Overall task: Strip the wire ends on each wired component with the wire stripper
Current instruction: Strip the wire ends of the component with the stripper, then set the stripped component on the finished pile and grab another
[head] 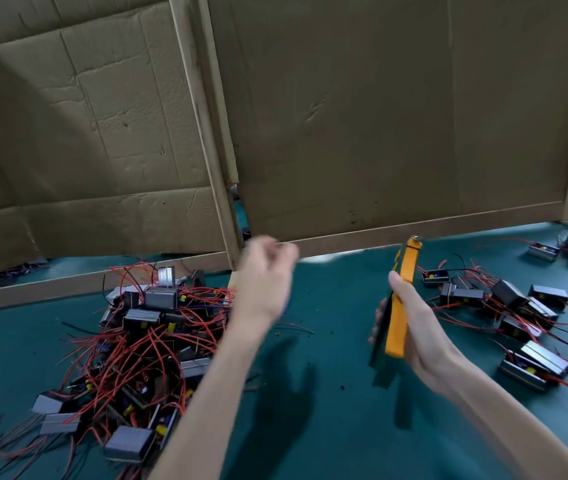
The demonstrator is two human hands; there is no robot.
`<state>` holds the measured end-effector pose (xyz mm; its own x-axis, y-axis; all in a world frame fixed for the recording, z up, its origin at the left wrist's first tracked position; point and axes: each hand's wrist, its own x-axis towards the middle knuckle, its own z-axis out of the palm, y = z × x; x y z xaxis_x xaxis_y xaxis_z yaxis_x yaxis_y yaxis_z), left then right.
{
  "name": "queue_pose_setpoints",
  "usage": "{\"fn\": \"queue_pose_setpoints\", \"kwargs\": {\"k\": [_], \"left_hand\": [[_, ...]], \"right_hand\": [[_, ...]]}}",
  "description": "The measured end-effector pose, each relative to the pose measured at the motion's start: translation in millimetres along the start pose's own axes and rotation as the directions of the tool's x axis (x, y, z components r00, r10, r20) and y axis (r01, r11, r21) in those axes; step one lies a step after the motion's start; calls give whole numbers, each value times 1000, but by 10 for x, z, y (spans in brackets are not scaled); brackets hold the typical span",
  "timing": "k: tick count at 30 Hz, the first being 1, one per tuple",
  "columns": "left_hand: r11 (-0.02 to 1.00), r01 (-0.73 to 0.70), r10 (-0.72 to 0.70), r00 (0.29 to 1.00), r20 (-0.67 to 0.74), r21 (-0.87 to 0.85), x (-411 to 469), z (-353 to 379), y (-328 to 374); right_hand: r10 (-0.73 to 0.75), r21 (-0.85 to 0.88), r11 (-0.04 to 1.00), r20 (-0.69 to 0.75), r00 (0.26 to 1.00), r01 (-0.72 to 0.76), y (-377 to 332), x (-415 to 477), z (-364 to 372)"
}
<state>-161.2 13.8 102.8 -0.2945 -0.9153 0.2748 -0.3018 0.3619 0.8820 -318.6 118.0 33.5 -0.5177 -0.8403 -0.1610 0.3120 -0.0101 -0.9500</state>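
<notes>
My right hand (421, 334) grips the wire stripper (401, 299) by its orange and dark handles, its head pointing up and away from me over the green table (327, 410). My left hand (265, 275) is raised in the middle, blurred, its back towards me and its fingers curled; nothing shows in it, and I cannot tell whether it holds anything. A tangled pile of wired components (151, 344), grey and black blocks with red and black leads, lies to its left. A looser group of components (518, 306) is spread out on the right.
Tall cardboard panels (379, 116) stand along the back of the table, their lower edge just behind my left hand. A few more components (566, 244) sit at the far right. Short wire offcuts lie scattered on the green surface between my arms.
</notes>
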Motion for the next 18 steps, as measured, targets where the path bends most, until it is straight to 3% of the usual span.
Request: {"fn": "queue_pose_setpoints", "kwargs": {"k": [1,2,3,4,10,13,15,18], "left_hand": [[988,133,-106,954,280,-79,-151,187,11],[951,286,-192,848,494,-121,-287,357,1],[907,395,-228,753,617,-146,-400,518,-35],[875,452,-228,702,675,-174,-487,650,-81],[603,666,-247,680,690,-440,-568,691,-198],[594,642,-266,725,636,-484,-618,648,-332],[534,648,-278,741,611,-543,-681,592,-414],[418,656,-295,753,589,-629,-726,425,-607]], "right_hand": [[-13,-119,993,-39,999,8,11,7,5],[-48,-240,970,-80,996,28,18,2,17],[-107,-327,943,-111,988,66,28,-1,35],[-174,-380,918,-122,977,116,39,-12,57],[-405,-609,722,10,914,327,164,-98,201],[-452,-755,540,114,885,373,239,-120,291],[-463,-815,419,188,866,401,196,-79,280],[-587,-913,276,86,805,299,-74,105,-22]]}}
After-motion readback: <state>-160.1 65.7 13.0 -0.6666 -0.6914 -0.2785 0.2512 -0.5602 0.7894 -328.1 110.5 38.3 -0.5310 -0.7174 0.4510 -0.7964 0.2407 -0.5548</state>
